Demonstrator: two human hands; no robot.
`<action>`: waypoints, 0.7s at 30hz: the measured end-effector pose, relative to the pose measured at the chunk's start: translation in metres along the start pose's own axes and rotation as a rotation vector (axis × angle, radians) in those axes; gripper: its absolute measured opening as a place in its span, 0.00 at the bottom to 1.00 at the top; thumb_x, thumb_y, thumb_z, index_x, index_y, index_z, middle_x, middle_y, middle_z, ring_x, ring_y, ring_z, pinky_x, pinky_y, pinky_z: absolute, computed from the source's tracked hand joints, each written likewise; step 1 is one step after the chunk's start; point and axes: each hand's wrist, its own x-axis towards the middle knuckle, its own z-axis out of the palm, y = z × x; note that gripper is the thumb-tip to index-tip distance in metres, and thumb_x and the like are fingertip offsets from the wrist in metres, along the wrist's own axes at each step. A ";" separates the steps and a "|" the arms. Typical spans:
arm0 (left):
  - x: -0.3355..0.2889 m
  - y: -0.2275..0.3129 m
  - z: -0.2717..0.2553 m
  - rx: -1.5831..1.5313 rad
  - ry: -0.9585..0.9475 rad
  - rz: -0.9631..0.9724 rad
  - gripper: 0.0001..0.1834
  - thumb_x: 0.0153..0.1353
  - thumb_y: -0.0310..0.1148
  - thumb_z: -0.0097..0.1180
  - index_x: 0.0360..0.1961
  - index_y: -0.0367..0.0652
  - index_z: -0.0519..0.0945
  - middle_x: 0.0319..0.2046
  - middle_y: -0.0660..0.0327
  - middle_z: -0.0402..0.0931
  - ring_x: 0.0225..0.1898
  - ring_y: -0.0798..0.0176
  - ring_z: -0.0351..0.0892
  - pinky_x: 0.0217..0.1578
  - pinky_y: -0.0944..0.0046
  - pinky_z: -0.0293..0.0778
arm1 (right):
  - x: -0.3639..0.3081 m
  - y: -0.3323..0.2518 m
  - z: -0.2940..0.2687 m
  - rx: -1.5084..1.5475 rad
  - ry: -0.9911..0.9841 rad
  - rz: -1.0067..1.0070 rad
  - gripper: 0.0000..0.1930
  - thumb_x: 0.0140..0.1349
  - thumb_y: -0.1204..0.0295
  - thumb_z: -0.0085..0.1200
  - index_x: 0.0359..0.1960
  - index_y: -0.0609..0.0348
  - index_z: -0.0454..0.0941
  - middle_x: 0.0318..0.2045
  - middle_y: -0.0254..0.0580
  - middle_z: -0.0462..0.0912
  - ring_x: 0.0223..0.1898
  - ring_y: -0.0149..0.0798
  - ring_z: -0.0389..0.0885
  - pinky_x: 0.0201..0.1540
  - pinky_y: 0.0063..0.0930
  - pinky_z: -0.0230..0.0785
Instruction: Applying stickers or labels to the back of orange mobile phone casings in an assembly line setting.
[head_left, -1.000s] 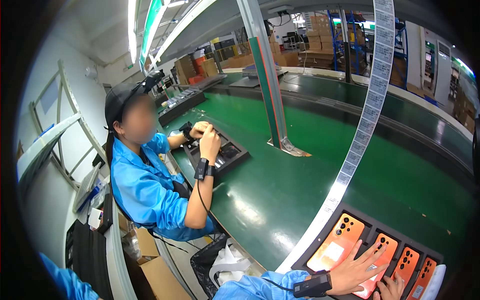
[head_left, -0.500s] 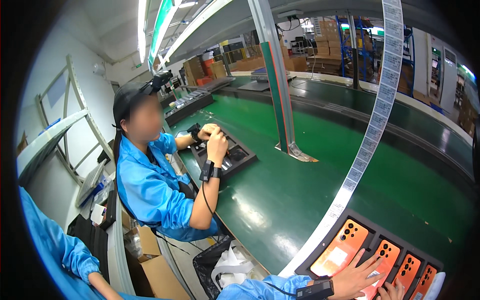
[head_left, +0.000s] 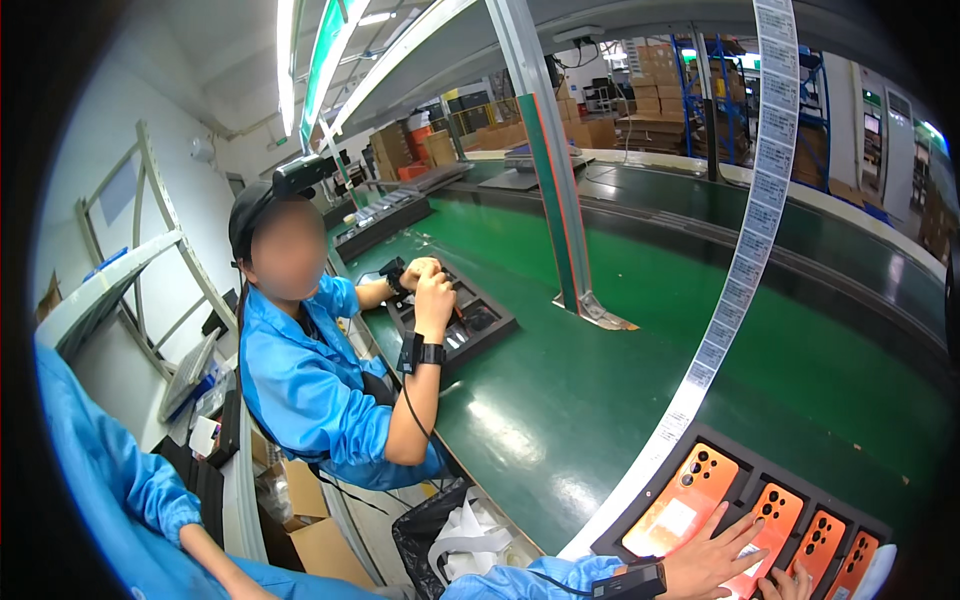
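Note:
A black foam tray (head_left: pixel 745 455) at the lower right holds several orange phones, backs up with camera lenses showing. My left hand (head_left: pixel 712 562), with a black device strapped to its wrist, lies flat with spread fingers over the second phone (head_left: pixel 778 505). Beside it, the fingers of my right hand (head_left: pixel 786 584) show at the lower edge, slightly bent and apart, touching the lower part of that phone; the rest of this hand is out of frame. The leftmost phone (head_left: pixel 682 495) bears a white label. Two more phones (head_left: pixel 820 542) lie to the right.
A long printed label strip (head_left: pixel 745 265) hangs from above down to the tray's left side. A metal post (head_left: pixel 560 200) stands on the green bench (head_left: pixel 510 400). To the left, a co-worker (head_left: pixel 315 370) in blue handles things over another black tray (head_left: pixel 490 322).
The view has shifted slightly. The co-worker's head has turned and their hands have moved a little. My hands stay on the same phone.

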 end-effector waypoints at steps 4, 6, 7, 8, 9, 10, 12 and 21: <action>0.001 0.000 0.000 -0.024 0.001 -0.004 0.40 0.43 0.49 0.64 0.61 0.55 0.67 0.64 0.47 0.56 0.68 0.46 0.50 0.59 0.26 0.39 | 0.001 0.001 0.000 0.010 0.004 -0.001 0.13 0.60 0.72 0.50 0.46 0.62 0.76 0.51 0.48 0.74 0.58 0.54 0.64 0.60 0.47 0.52; 0.001 0.000 -0.003 -0.026 -0.002 -0.007 0.40 0.43 0.49 0.63 0.61 0.55 0.67 0.64 0.47 0.57 0.67 0.46 0.50 0.59 0.26 0.39 | 0.001 0.001 -0.001 0.008 0.002 -0.007 0.13 0.60 0.72 0.50 0.46 0.62 0.76 0.51 0.47 0.74 0.58 0.54 0.64 0.60 0.47 0.52; 0.001 0.000 -0.004 -0.027 -0.003 -0.010 0.40 0.43 0.49 0.63 0.60 0.54 0.67 0.63 0.46 0.57 0.67 0.46 0.51 0.59 0.26 0.39 | 0.001 0.001 -0.001 0.004 0.000 -0.014 0.13 0.60 0.72 0.50 0.46 0.62 0.76 0.51 0.47 0.74 0.58 0.54 0.64 0.60 0.47 0.52; 0.001 0.001 -0.005 -0.026 -0.005 -0.013 0.40 0.43 0.49 0.63 0.60 0.54 0.67 0.63 0.46 0.57 0.67 0.46 0.51 0.59 0.26 0.39 | 0.002 -0.001 -0.001 0.007 -0.001 -0.016 0.13 0.60 0.72 0.50 0.46 0.62 0.76 0.51 0.47 0.74 0.58 0.54 0.64 0.60 0.47 0.52; 0.000 0.001 -0.006 -0.032 -0.010 -0.014 0.40 0.43 0.49 0.63 0.60 0.54 0.67 0.63 0.46 0.57 0.67 0.46 0.51 0.59 0.26 0.39 | 0.002 -0.002 -0.002 0.016 -0.003 -0.002 0.13 0.60 0.72 0.50 0.46 0.62 0.76 0.51 0.47 0.74 0.58 0.54 0.64 0.60 0.47 0.52; -0.001 0.001 -0.008 -0.037 -0.014 -0.015 0.40 0.43 0.49 0.63 0.60 0.54 0.67 0.64 0.46 0.57 0.67 0.46 0.51 0.59 0.26 0.39 | 0.002 -0.004 -0.002 0.025 -0.006 0.011 0.13 0.60 0.73 0.50 0.46 0.62 0.76 0.51 0.47 0.74 0.58 0.54 0.64 0.60 0.47 0.52; -0.002 0.000 -0.006 -0.041 -0.017 -0.014 0.40 0.43 0.49 0.63 0.61 0.54 0.67 0.64 0.46 0.56 0.67 0.46 0.51 0.59 0.26 0.39 | 0.001 -0.003 0.000 0.017 -0.002 0.006 0.13 0.61 0.72 0.49 0.46 0.62 0.76 0.51 0.47 0.74 0.58 0.54 0.64 0.60 0.47 0.52; 0.000 -0.001 -0.001 -0.059 -0.035 -0.005 0.40 0.44 0.49 0.62 0.62 0.54 0.66 0.65 0.46 0.54 0.68 0.46 0.49 0.59 0.26 0.37 | -0.001 0.002 0.000 -0.003 0.011 -0.014 0.13 0.63 0.72 0.46 0.46 0.62 0.76 0.50 0.47 0.75 0.57 0.54 0.66 0.60 0.47 0.52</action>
